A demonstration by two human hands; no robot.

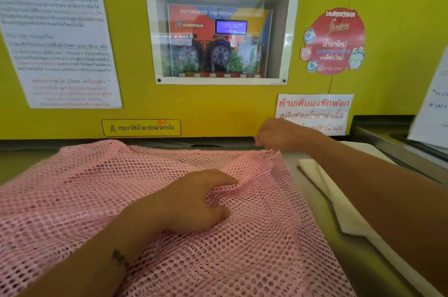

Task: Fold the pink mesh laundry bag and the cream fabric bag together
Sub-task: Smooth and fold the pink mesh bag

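Spreading the pink mesh bag flat before the fold

Nearest, the left hand (194, 202) rests mid-bag on the pink mesh laundry bag (97, 199), its fingers curled and bunching a ridge of the soft, open-holed netting, probably to anchor it. The bag lies spread over the grey counter (312, 199), rumpled in broad waves. Just beside its right edge the cream fabric bag (339, 204) lies flat, smooth and dense-woven, under the right forearm. Farther off, the right hand (278, 134) seems to pinch the mesh's far corner with fingers drawn together, likely pulling it taut. Behind stands a yellow panel (218, 107) with a dispenser window (220, 30).
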